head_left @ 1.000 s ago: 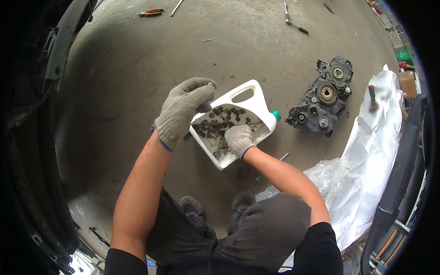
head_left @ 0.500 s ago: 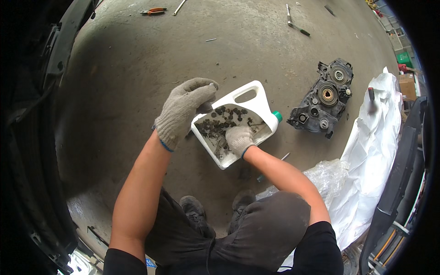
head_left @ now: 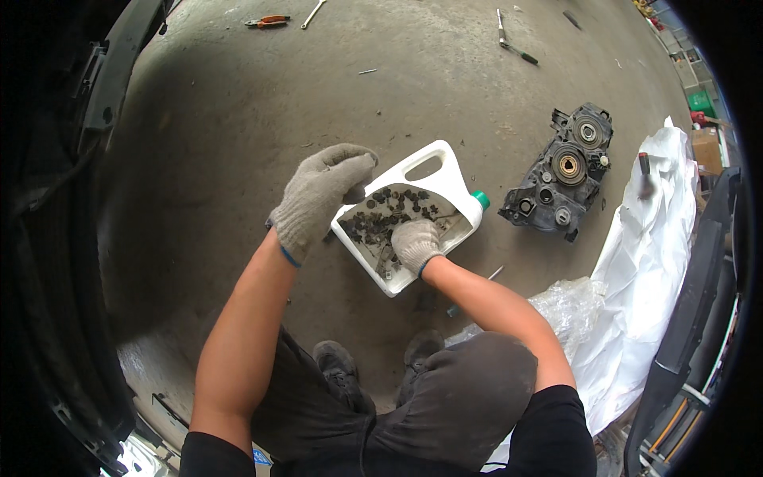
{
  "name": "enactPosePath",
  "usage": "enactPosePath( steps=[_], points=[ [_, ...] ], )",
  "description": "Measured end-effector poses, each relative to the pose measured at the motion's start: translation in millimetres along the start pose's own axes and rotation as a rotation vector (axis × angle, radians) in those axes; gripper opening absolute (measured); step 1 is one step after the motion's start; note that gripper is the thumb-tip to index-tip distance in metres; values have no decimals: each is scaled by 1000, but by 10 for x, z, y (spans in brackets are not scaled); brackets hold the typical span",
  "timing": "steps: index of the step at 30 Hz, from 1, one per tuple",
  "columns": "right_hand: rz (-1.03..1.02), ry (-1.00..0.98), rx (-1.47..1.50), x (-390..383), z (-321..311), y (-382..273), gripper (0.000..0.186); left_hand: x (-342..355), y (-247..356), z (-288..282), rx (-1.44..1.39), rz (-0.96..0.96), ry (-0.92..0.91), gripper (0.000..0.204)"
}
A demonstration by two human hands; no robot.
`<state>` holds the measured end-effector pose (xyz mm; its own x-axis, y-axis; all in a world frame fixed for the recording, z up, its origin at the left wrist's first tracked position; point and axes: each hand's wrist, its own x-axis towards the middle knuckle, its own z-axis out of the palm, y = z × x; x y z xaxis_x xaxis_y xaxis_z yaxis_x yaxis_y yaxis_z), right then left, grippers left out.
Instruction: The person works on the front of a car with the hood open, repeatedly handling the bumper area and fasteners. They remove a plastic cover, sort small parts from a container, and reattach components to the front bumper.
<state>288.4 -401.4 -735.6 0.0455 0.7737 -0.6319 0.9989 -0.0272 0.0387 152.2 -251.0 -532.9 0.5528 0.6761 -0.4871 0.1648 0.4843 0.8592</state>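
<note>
A white plastic jug (head_left: 450, 171) with a green cap and one side cut away lies on the floor in front of me. Inside it is a scatter of dark bolts and clips (head_left: 373, 223). My right hand (head_left: 416, 243), in a grey knit glove, reaches down into the jug among them; its fingertips are hidden. Over the jug's left edge I hold my left hand (head_left: 322, 191), gloved alike, with the fingers curled in toward the thumb. Whatever it may hold is too small or too covered to name.
To the right lies a black headlight housing (head_left: 562, 171), beside white sheeting (head_left: 644, 238) and clear plastic wrap (head_left: 564, 310). Farther off are orange-handled pliers (head_left: 269, 21), a wrench (head_left: 314, 14) and a ratchet (head_left: 513, 44). A dark vehicle part (head_left: 103, 103) borders the left.
My left hand has tipped slightly, and its fingertips have closed in a little. The right hand stays in the jug, almost unmoved.
</note>
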Motion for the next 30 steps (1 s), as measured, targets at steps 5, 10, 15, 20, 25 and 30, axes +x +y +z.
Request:
enactPosePath(
  steps=[5,10,15,20,25,30],
  points=[
    [-21,71,7,-56,-61,82,18,15,-27,32,159,-45,11,30],
    [24,161,210,-103,-238,141,20,41,-74,-14,163,-70,-4,31],
    [26,166,1356,-359,-627,584,23,5,-63,-8,204,-91,27,30],
    [-59,209,1877,-533,-798,697,13,-38,21,44,531,-36,2,37],
    [-210,196,2264,-543,-681,736,8,3,-3,125,919,-32,-151,39],
    [-123,223,2105,-580,-689,836,10,51,-221,143,1157,9,-329,34]
  ],
)
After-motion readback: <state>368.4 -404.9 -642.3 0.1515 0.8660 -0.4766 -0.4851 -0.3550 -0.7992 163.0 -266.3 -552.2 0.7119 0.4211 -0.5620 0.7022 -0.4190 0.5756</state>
